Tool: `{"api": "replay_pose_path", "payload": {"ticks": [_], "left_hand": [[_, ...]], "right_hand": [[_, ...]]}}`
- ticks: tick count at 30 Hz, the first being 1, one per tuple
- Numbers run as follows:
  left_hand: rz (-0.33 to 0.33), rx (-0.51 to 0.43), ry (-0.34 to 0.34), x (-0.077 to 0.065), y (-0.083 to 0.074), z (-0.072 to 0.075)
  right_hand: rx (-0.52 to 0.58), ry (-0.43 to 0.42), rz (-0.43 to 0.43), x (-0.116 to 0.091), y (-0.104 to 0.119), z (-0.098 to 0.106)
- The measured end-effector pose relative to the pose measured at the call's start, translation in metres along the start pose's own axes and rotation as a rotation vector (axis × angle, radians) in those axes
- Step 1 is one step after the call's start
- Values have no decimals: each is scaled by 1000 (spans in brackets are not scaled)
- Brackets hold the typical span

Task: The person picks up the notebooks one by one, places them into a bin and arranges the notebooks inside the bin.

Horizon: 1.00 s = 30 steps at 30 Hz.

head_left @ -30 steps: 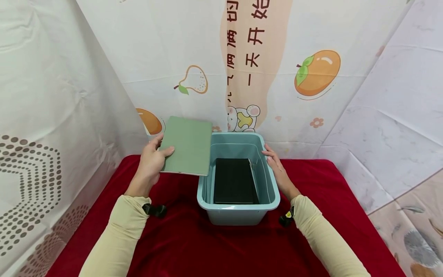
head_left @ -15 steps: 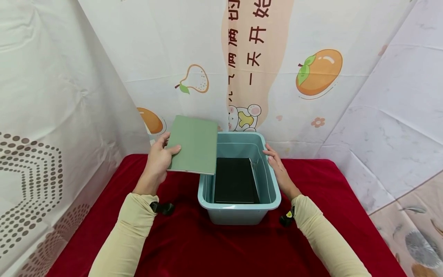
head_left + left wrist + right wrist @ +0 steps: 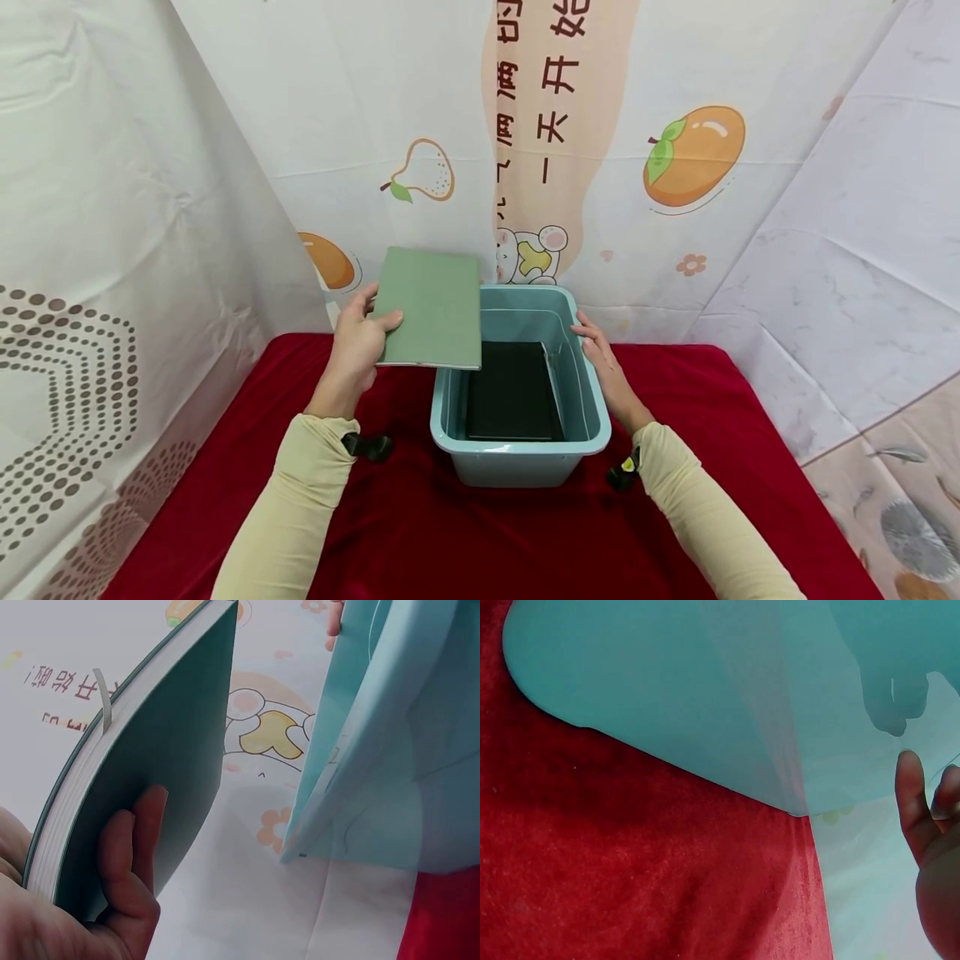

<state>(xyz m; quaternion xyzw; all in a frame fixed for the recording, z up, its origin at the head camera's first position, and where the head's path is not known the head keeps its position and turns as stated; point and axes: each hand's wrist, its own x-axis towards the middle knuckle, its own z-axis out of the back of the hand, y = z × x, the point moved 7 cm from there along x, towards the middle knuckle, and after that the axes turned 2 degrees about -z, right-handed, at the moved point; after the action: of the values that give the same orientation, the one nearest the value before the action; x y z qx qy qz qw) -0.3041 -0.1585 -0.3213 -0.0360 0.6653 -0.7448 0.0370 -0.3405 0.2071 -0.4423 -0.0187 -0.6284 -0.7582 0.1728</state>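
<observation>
A green hardcover notebook [image 3: 431, 308] is tilted over the left rim of a light blue plastic tub [image 3: 525, 448]. My left hand [image 3: 356, 342] grips its left edge, thumb on the upper cover and fingers beneath. In the left wrist view, a grey ribbon [image 3: 104, 697] sticks out from the pages of this notebook. Inside the tub lies a black book [image 3: 512, 392], with a thin pale-edged item [image 3: 553, 383] along its right side. At the tub's right rim rests my right hand [image 3: 606, 367], its fingers extended; the right wrist view shows it beside the tub's outer wall [image 3: 675, 690].
The tub stands on a table with a red velvet cloth [image 3: 450, 542]. A white printed curtain [image 3: 337, 100] hangs right behind it, with further sheets on the left and right. Dark wrist cameras [image 3: 367, 447] protrude from both cuffs.
My left hand has carried the green notebook rightward and slightly up, so that it covers more of the tub's left rim. My right hand has stayed at the right rim.
</observation>
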Motion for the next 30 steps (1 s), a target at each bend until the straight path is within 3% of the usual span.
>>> {"api": "replay_pose_path", "payload": {"ticks": [8, 30], "left_hand": [[49, -8, 21, 0, 4, -9], [79, 38, 82, 2, -4, -31]], "right_hand": [[-2, -1, 1, -2, -1, 0], [-10, -3, -1, -1, 1, 0]]}}
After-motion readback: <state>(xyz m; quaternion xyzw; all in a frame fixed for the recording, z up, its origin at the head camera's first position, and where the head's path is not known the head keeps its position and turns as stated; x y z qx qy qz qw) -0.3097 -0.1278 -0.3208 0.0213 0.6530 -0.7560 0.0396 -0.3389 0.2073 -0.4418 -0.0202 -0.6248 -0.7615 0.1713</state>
